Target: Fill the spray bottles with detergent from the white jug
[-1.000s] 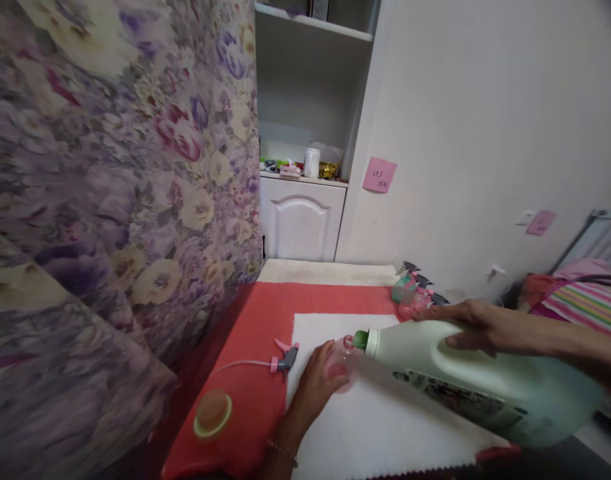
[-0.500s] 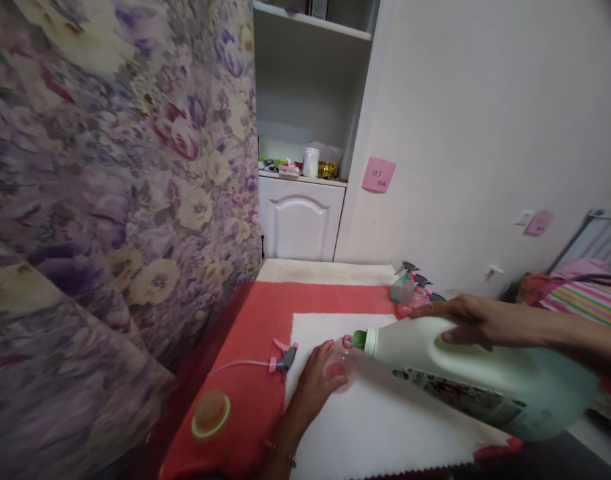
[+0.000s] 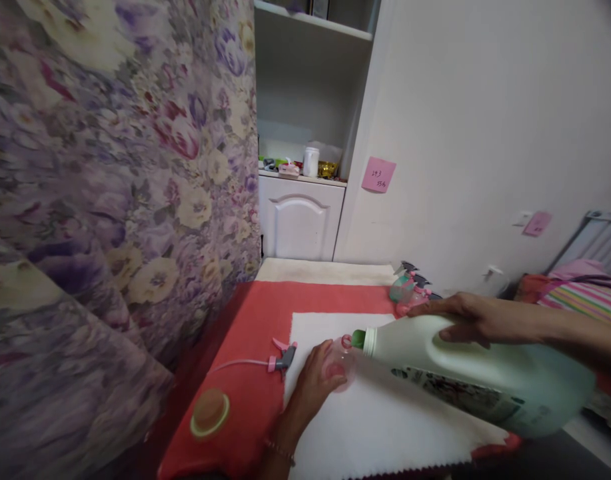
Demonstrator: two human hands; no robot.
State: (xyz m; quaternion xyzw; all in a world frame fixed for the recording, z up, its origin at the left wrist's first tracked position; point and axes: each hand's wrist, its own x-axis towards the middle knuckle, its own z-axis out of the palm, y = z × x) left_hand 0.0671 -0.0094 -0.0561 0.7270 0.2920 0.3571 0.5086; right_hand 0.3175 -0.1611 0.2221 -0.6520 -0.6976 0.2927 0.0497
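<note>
My left hand [image 3: 312, 380] is closed around a small clear pink spray bottle [image 3: 341, 367] whose top is off. In my right hand [image 3: 472, 320] is a large pale green jug [image 3: 485, 380], gripped by its handle and tipped almost level. The jug's green spout [image 3: 358, 339] is at the mouth of the small bottle; I cannot make out any liquid running. To the left lies a pink and grey trigger sprayer [image 3: 284, 357] with its tube stretched over the red cloth. A round cap [image 3: 210, 413] with a pale green rim rests nearer to me.
A white cloth [image 3: 375, 427] covers part of the red cloth [image 3: 250, 313] on the table. Several spray bottles [image 3: 408, 290] stand at the far right corner. A floral curtain [image 3: 110, 200] hangs on the left, with a white cabinet [image 3: 302, 217] behind the table.
Almost nothing differs. The back end of the jug has shifted very slightly left and up, with its spout still at the small bottle's mouth.
</note>
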